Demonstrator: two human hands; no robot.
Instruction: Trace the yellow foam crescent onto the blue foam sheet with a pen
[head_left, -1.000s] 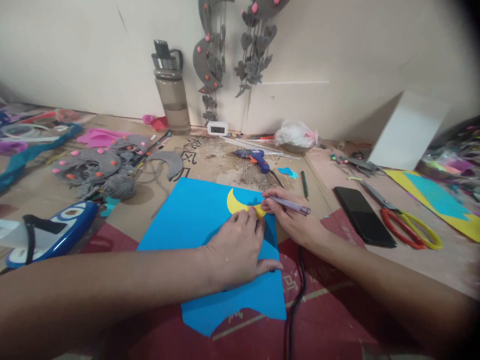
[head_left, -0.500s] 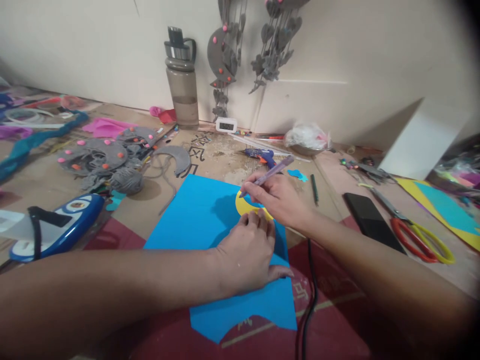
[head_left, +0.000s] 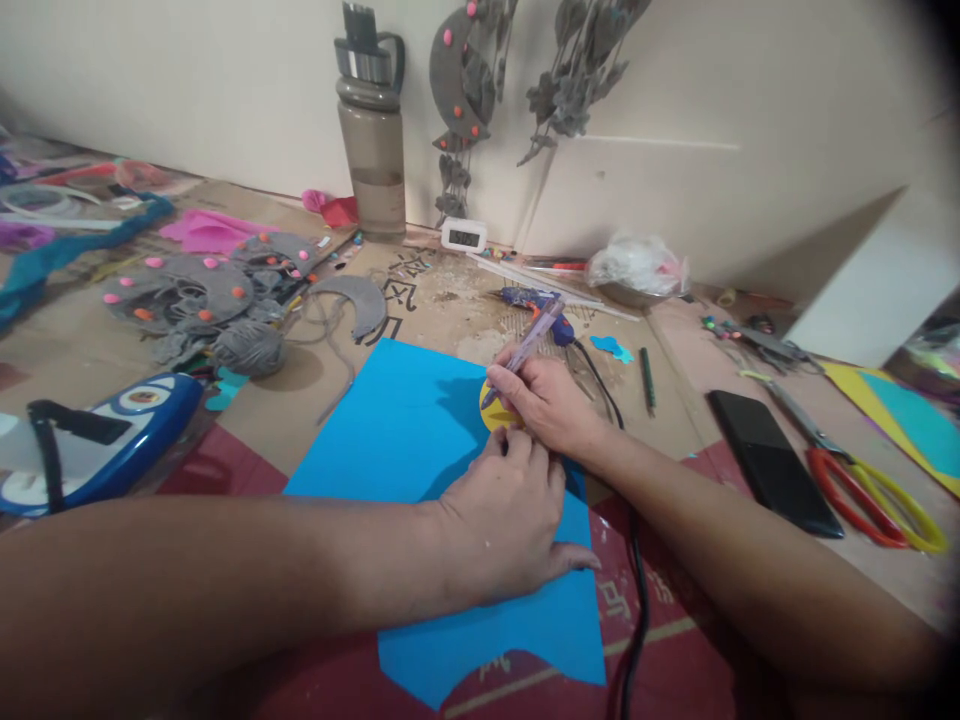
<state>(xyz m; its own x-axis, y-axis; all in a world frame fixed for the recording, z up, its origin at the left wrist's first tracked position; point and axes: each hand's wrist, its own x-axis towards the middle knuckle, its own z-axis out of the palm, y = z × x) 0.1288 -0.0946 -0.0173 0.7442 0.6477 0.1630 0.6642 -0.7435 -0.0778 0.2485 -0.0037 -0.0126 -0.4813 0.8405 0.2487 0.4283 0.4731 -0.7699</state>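
Note:
A blue sheet (head_left: pixel 375 440) lies on the cardboard, its near edge cut in curves. On it sits a small yellow piece (head_left: pixel 493 412), partly covered by fingers. My right hand (head_left: pixel 547 395) pinches a pale purple pen (head_left: pixel 534 340), tilted, with its tip at the yellow piece. My left hand (head_left: pixel 510 500) presses down on the yellow piece and the blue sheet, fingertips bent and thumb stretched out to the right.
Behind the hands lie a blue glue gun (head_left: pixel 559 325) and a small clock (head_left: pixel 463 236). A bottle (head_left: pixel 375 150) stands by the wall. To the right are a black phone (head_left: pixel 772 460) and scissors (head_left: pixel 862 495); grey felt pieces (head_left: pixel 210 295) lie left.
The pen is steeper and its tip has shifted on the yellow piece, more of which the fingers now cover. The whole view has moved slightly.

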